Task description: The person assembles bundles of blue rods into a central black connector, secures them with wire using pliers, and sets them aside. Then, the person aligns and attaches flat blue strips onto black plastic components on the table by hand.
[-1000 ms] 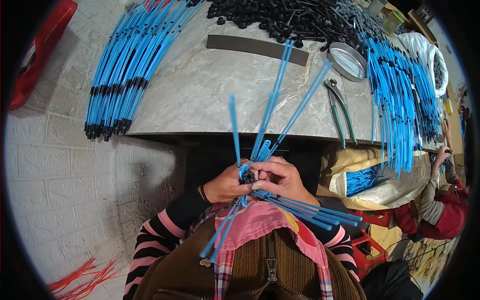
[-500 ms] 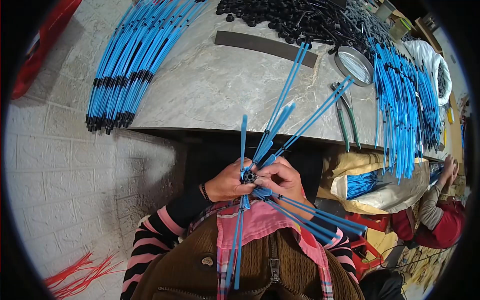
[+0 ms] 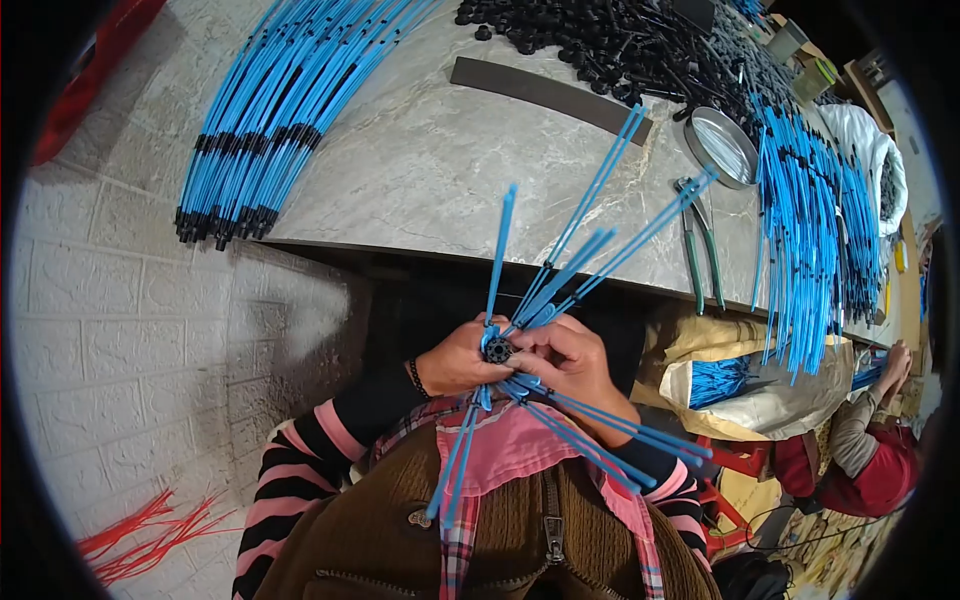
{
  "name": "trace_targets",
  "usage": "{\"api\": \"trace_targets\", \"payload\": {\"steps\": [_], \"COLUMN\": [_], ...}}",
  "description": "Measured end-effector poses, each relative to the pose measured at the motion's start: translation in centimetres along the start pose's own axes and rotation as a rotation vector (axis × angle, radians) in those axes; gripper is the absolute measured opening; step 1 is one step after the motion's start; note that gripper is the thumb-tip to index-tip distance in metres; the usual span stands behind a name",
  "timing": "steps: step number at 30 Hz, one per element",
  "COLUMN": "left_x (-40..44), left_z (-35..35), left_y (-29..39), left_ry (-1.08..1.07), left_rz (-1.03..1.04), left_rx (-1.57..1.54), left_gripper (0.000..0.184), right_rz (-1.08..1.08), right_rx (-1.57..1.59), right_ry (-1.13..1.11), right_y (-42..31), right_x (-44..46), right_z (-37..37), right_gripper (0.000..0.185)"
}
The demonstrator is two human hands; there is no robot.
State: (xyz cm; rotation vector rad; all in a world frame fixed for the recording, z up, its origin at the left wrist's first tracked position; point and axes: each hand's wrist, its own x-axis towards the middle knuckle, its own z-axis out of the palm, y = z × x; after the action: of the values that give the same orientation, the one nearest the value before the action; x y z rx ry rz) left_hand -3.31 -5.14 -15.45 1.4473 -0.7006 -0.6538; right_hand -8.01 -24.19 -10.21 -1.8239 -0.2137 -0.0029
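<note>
Near my lap, my left hand [image 3: 455, 360] is closed round a round black hub [image 3: 498, 349] from its left side. Blue rods [image 3: 590, 225] in pairs spread out from this hub, some up over the table edge, others down over the pink apron. My right hand [image 3: 572, 362] touches the hub's right side, thumb and fingers pinched at the base of the blue rods. What lies between those fingertips is too small to tell.
Bundled blue rods [image 3: 270, 110] lie at the grey table's [image 3: 400, 190] left. Black parts [image 3: 610, 50], a round metal dish [image 3: 722, 147], green-handled pliers [image 3: 703, 245] and more blue rods [image 3: 805, 230] lie farther right. An open sack [image 3: 800, 395] stands below; a co-worker [image 3: 870, 460] is at right.
The view has shifted, so the table's things sit farther right. The rods have swung a little around the hub. Both hands stay at the hub.
</note>
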Motion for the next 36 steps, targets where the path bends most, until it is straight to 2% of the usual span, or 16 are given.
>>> {"api": "trace_targets", "payload": {"steps": [1,3,5,7,8,10,14,15,18,22,27,30,31,33,34,36], "left_x": [0.0,-0.1,0.0,-0.2,-0.3,-0.4,-0.7,-0.8,-1.1,-1.6,-1.6,-2.2,-2.2,-2.2,-2.1,-2.0], "left_z": [-0.1,-0.5,-0.9,-1.1,-1.1,-1.2,-1.2,-1.3,-1.6,-1.9,-2.5,-2.6,-2.6,-2.5,-2.5,-2.5], "left_y": [0.0,0.5,1.3,1.5,1.5,1.6,1.7,1.8,2.1,2.4,2.8,3.3,3.5,3.9,4.0,4.1], "left_ry": [0.023,0.001,-0.057,-0.042,-0.034,-0.035,-0.039,-0.034,-0.021,-0.025,-0.03,-0.039,-0.033,-0.018,-0.025,-0.027], "left_rz": [0.043,0.006,-0.067,-0.06,-0.054,-0.05,-0.073,-0.054,-0.015,-0.048,-0.006,-0.037,-0.024,0.008,0.011,0.031], "left_rx": [-0.002,0.064,0.192,0.194,0.198,0.201,0.179,0.166,0.14,0.078,0.178,0.138,0.16,0.204,0.206,0.268], "left_gripper": [0.022,0.025,0.032,0.034,0.036,0.039,0.038,0.038,0.038,0.04,0.04,0.041,0.041,0.042,0.042,0.041], "right_rz": [0.015,-0.206,-0.253,-0.331,-0.329,-0.221,-0.136,-0.134,0.12,0.149,0.161,-0.016,-0.012,-0.185,-0.185,-0.189], "right_rx": [-0.049,-0.275,-0.607,-0.886,-0.886,-1.151,-1.202,-1.198,-1.103,-0.954,-0.575,-0.141,-0.14,-0.58,-0.582,-0.619], "right_ry": [-0.042,0.045,0.366,0.558,0.555,0.583,0.513,0.515,0.426,0.387,0.43,0.637,0.647,0.192,0.2,-0.095], "right_y": [-0.4,-0.8,-2.1,-2.0,-1.6,-0.9,0.4,0.2,-1.5,-3.0,2.0,3.2,2.6,0.4,-0.1,-1.0], "right_x": [0.2,1.1,1.2,1.5,1.8,1.9,1.2,0.9,-0.8,-2.2,-5.0,-6.2,-6.0,-4.8,-4.4,-3.7], "right_z": [-0.5,-3.4,-6.8,-11.1,-12.2,-13.5,-13.9,-13.8,-13.4,-11.9,-9.4,-5.0,-5.0,-5.9,-5.8,-5.2], "right_gripper": [0.018,0.014,0.015,0.02,0.02,0.023,0.026,0.026,0.025,0.024,0.026,0.032,0.032,0.034,0.034,0.034]}}
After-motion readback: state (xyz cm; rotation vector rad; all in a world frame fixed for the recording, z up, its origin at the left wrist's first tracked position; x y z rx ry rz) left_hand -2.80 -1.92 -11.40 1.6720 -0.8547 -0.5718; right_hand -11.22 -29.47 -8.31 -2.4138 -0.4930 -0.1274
